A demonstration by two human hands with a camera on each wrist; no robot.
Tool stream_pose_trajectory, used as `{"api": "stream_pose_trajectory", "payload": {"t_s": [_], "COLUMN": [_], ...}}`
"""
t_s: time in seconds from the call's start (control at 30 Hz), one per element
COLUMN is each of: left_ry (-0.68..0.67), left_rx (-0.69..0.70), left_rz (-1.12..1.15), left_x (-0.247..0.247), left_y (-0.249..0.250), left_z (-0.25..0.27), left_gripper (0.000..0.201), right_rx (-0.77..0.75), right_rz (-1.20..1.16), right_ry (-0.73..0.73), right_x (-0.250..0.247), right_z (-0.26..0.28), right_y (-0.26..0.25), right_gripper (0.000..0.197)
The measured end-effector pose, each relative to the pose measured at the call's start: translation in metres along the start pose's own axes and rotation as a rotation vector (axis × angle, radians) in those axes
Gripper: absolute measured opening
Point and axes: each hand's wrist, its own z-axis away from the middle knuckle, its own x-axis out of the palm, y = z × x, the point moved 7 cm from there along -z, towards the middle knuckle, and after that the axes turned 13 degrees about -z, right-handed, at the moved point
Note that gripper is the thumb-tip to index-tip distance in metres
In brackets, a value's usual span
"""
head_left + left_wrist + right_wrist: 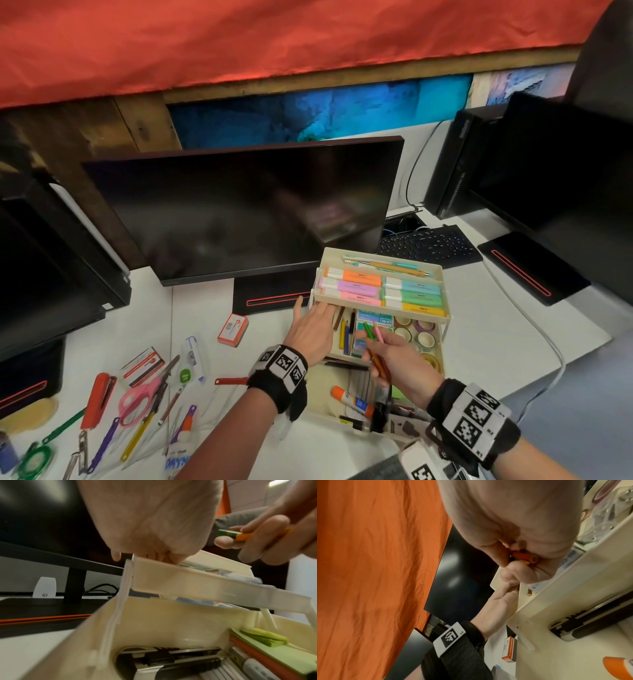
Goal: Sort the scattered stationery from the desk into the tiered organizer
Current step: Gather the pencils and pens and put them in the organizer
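The cream tiered organizer (pixel 439 270) stands in front of the monitor; highlighters (pixel 356 285) fill its top tier. My left hand (pixel 317 325) rests with straight fingers on the left end of the middle tier (pixel 188 582), thumb raised. My right hand (pixel 380 353) grips a bundle of coloured pencils (pixel 370 331) just above that tier, tips pointing at the staple boxes and tape rolls (pixel 423 337). The left wrist view shows the pencils (pixel 240 535) pinched in the right hand (pixel 267 536). Their blunt ends (pixel 525 557) show in the right wrist view.
Loose stationery lies on the desk at the left: a red stapler (pixel 97 399), pink scissors (pixel 137 399), an orange box (pixel 233 329) and several pens. The bottom tier holds a cutter (pixel 171 660), a glue stick (pixel 352 401) and green sticky notes (pixel 264 637). A monitor (pixel 239 205) and a keyboard (pixel 428 245) stand behind.
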Motion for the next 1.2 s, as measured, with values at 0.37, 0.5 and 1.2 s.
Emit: {"api": "stream_pose_trajectory", "payload": {"t_s": [0.37, 0.5, 1.2], "left_ry": [-0.073, -0.086, 0.162], "left_rx": [0.026, 0.018, -0.268], "left_rz": [0.142, 0.149, 0.218], "left_x": [0.002, 0.004, -0.018], "left_y": [0.002, 0.001, 0.022], "left_z": [0.001, -0.001, 0.025], "left_gripper": [0.053, 0.052, 0.031], "right_rx": [0.16, 0.167, -0.245], "right_rz": [-0.431, -0.306, 1.092], "right_ry": [-0.029, 0.007, 0.107], "right_x": [0.018, 0.017, 0.011], "right_z": [-0.013, -0.017, -0.034], "right_y": [-0.005, -0.007, -0.063], "right_gripper": [0.021, 0.018, 0.023]}}
